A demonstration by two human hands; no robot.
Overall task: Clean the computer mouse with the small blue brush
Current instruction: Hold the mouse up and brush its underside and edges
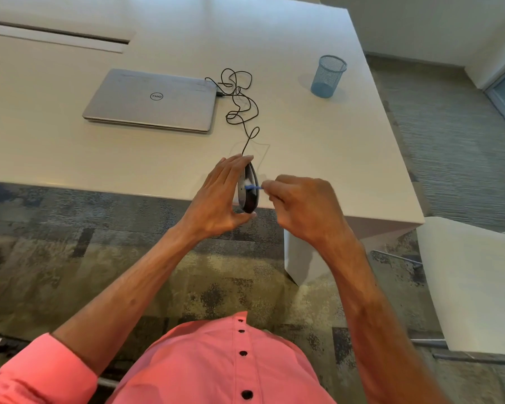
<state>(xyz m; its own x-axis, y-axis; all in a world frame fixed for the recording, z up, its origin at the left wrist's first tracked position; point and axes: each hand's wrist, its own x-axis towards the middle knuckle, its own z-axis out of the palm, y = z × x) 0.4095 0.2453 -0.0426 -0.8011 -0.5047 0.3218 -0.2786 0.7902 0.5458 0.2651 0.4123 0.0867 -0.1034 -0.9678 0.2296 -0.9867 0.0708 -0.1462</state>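
Risk: the mouse, gripped only at its ends above the near table edge, could slip to the floor if the brush pushes hard
Cable: a tug could drag it
Left hand: fingers spread, clamping the mouse on edge
Right hand: fingertips pinched on the blue brush, its tip touching the mouse's face

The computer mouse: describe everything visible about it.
The computer mouse is a dark grey and black wired model, plastic by the look of it, with a glossy shell. It is held on its side above the near edge of the white table, clear of the surface. The left hand grips it, fingers along the far end and thumb at the near end. The small blue brush, held in the right hand, touches its side. Its thin black cable runs in loose loops to the closed laptop.
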